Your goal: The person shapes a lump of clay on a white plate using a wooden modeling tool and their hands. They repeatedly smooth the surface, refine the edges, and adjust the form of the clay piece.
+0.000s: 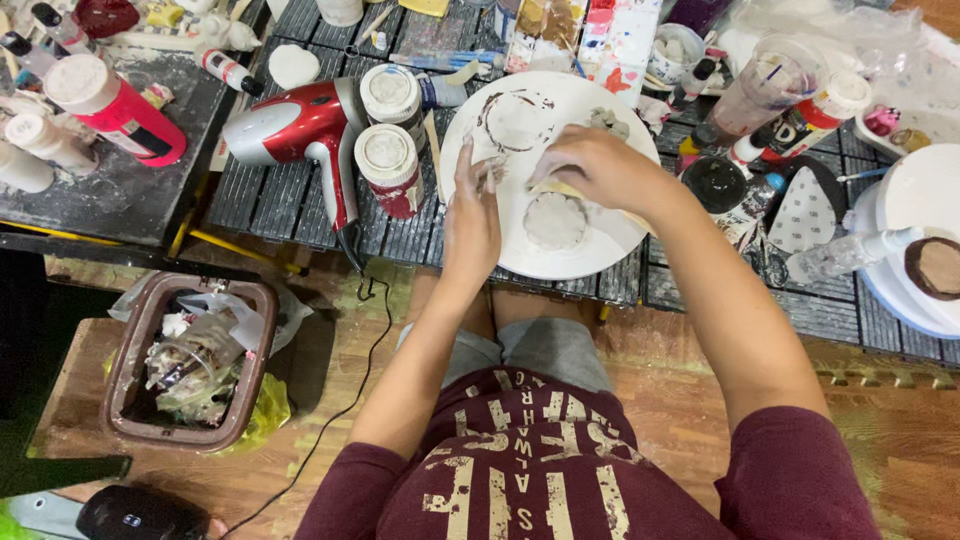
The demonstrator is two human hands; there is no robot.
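A round white plate (600, 250) lies on the dark slatted table in front of me. A flat, scalloped disc of pale clay (555, 222) rests near its front edge, and a brown ring mark (515, 120) and a grey lump (607, 122) sit further back. My left hand (470, 215) stands edge-on at the plate's left rim, fingers straight, touching the plate. My right hand (592, 165) hovers over the plate just behind the clay disc and grips a thin pale wooden tool (560, 187) that points at the disc.
A red hair dryer (300, 125) and two red jars with white lids (390, 165) lie left of the plate. Paint bottles and clutter crowd the back and right, where a white turntable (920, 230) stands. A brown waste bin (190, 360) sits on the wooden floor at left.
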